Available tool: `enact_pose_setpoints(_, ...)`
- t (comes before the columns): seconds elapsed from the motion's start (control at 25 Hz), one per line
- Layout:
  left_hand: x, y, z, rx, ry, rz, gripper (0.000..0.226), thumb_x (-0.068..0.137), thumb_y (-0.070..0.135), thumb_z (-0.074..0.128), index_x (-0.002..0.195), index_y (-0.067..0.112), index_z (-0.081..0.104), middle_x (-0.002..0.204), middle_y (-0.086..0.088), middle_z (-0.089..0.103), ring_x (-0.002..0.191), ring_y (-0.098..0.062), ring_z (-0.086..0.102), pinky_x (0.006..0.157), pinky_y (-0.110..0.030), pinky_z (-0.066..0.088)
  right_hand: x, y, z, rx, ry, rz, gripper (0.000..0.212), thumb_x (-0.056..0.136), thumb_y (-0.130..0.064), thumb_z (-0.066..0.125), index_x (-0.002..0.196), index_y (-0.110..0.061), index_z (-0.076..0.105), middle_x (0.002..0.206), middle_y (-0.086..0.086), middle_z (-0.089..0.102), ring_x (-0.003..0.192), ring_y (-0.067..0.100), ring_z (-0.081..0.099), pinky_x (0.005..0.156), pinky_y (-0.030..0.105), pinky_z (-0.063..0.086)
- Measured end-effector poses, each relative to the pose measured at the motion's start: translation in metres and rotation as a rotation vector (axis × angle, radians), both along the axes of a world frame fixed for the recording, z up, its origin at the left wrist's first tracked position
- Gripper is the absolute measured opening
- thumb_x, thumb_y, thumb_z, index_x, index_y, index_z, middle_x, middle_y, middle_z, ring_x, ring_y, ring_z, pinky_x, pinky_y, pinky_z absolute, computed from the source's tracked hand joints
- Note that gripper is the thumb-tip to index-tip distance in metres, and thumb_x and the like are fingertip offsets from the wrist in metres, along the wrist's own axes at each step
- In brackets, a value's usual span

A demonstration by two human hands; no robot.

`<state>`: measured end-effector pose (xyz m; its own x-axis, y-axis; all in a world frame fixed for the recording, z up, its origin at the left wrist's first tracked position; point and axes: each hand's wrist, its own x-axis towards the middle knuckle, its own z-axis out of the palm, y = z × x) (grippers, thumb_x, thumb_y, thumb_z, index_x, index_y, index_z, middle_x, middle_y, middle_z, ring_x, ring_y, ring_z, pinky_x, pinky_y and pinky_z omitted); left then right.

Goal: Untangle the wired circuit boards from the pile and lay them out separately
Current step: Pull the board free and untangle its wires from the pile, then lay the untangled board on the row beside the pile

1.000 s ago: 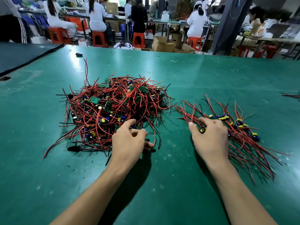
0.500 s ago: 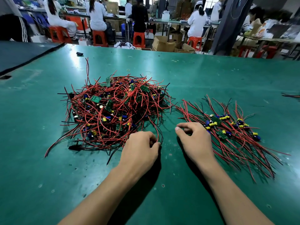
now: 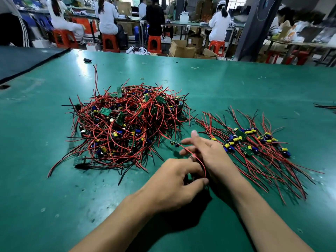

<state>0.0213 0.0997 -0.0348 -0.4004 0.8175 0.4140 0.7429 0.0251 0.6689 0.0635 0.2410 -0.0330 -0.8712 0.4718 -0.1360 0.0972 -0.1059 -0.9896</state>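
Both hands have closed in on each other since half a second ago, and one small board has come clear of the pile's near right edge.

Left hand (image 3: 174, 182): grip pinching, thumb and forefinger nipped on the near end of a red lead (image 3: 197, 160).

Right hand (image 3: 211, 157): grip spread, fingers straight, with the lead running across them. Whether any finger traps it cannot be told.

Freed board (image 3: 175, 142): it hangs on the far end of that lead, just off the right fingertips, between the pile (image 3: 127, 124) and the laid-out group (image 3: 254, 148).

The pile sits left of centre on the bench (image 3: 54, 206), dense and mostly unsorted. The laid-out group lies to the right, its leads roughly parallel.

Assessment: the step in hand is extraction of a single unit, which appears free of the tangle. The next move calls for carrying it right and setting it down beside the group, with the lead straightened and not crossing its neighbours. The task is judged to be at an early stage, as the greater part remains in the pile.
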Motion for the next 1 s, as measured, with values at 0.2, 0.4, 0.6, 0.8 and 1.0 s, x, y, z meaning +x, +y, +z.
enact_pose_setpoints(0.2, -0.006, -0.005, 0.002, 0.005, -0.221, 0.026, 0.029, 0.086, 0.033, 0.072, 0.065, 0.015, 0.066, 0.058, 0.009, 0.062, 0.050, 0.000, 0.052, 0.051, -0.018, 0.038, 0.002, 0.007, -0.003, 0.383, -0.076, -0.045, 0.026, 0.083, -0.018, 0.081, 0.105, -0.017, 0.068, 0.066, 0.004, 0.059, 0.057, 0.012, 0.052, 0.058, 0.023, 0.044)
enact_pose_setpoints(0.4, -0.017, -0.005, 0.003, -0.012, -0.505, 0.406, 0.026, 0.093, 0.029, 0.066, 0.073, 0.012, 0.070, 0.058, 0.001, 0.067, 0.049, -0.015, 0.062, 0.060, -0.039, 0.055, 0.001, 0.009, -0.004, 0.253, -0.078, -0.185, 0.005, 0.091, -0.011, 0.069, 0.092, -0.007, 0.071, 0.057, 0.004, 0.063, 0.040, 0.009, 0.048, 0.041, 0.018, 0.040)
enact_pose_setpoints(0.6, -0.017, -0.002, 0.010, 0.141, -0.979, 0.275, 0.021, 0.097, 0.029, 0.059, 0.100, 0.013, 0.073, 0.099, -0.014, 0.074, 0.069, -0.025, 0.072, 0.058, -0.034, 0.054, 0.007, 0.014, 0.015, -0.568, -0.114, 0.172, 0.008, 0.087, -0.015, 0.069, 0.086, -0.007, 0.072, 0.062, 0.000, 0.056, 0.034, 0.004, 0.042, 0.032, 0.014, 0.033)
enact_pose_setpoints(0.8, -0.020, -0.007, 0.015, 0.283, -1.077, 0.230, 0.012, 0.089, 0.012, 0.065, 0.090, 0.006, 0.076, 0.086, -0.013, 0.074, 0.072, -0.017, 0.068, 0.059, -0.025, 0.053, 0.015, 0.011, 0.014, -0.091, -0.201, 0.425, 0.043, 0.074, -0.060, 0.078, 0.080, -0.018, 0.069, 0.076, 0.007, 0.070, 0.056, 0.012, 0.060, 0.049, 0.022, 0.043)
enact_pose_setpoints(1.0, -0.016, -0.004, 0.013, 0.237, -1.056, 0.199, 0.012, 0.086, 0.001, 0.065, 0.086, 0.007, 0.076, 0.073, -0.009, 0.070, 0.062, -0.016, 0.061, 0.055, -0.022, 0.051, 0.011, 0.025, 0.009, -0.003, -0.051, 0.223, 0.061, 0.051, -0.074, 0.083, 0.083, -0.022, 0.076, 0.071, -0.005, 0.059, 0.057, 0.007, 0.047, 0.048, 0.017, 0.031)
